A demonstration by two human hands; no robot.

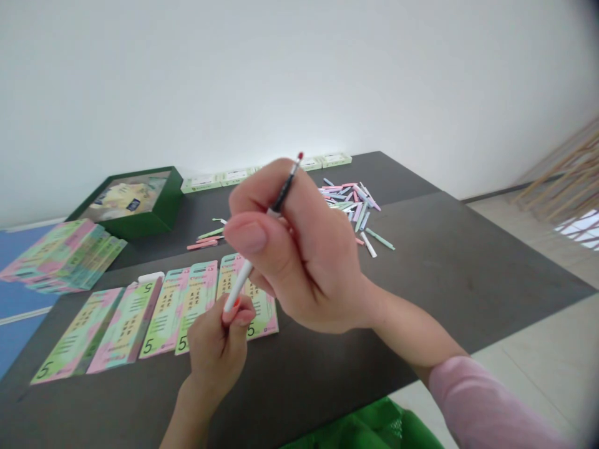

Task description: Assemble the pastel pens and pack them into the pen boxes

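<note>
I'm working at a dark grey table (pixel 444 268), with a white wall beyond it and a blue surface (pixel 23 262) off to the left. Just below my arm, the top of a bright green bag (pixel 360 430) shows. At the far left of the table sits a dark green box (pixel 161 206), holding something pale yellow with a small dark blue patch; I can't tell what it is from here. Along the far edge runs a line of pale green and white boxes (pixel 236 176). I count four, and my hand hides any others. Their small print is unreadable.

Near the left edge lies a stack of pink-and-green cards (pixel 65 259). Five more cards (pixel 196 299) lie in a row in front of me, each with a large printed 5; one of them is upside down. Their smaller print is too fine to read.

Beyond my hands is a loose pile of pastel pen parts (pixel 350 202), too many to count, and a smaller group of about five (pixel 203 240) lies nearer the row.

My left hand (pixel 218 349) is curled around the lower white end of a slim pen (pixel 238 287), and my right hand (pixel 299 255) pinches its black upper section, with the red tip pointing up.
</note>
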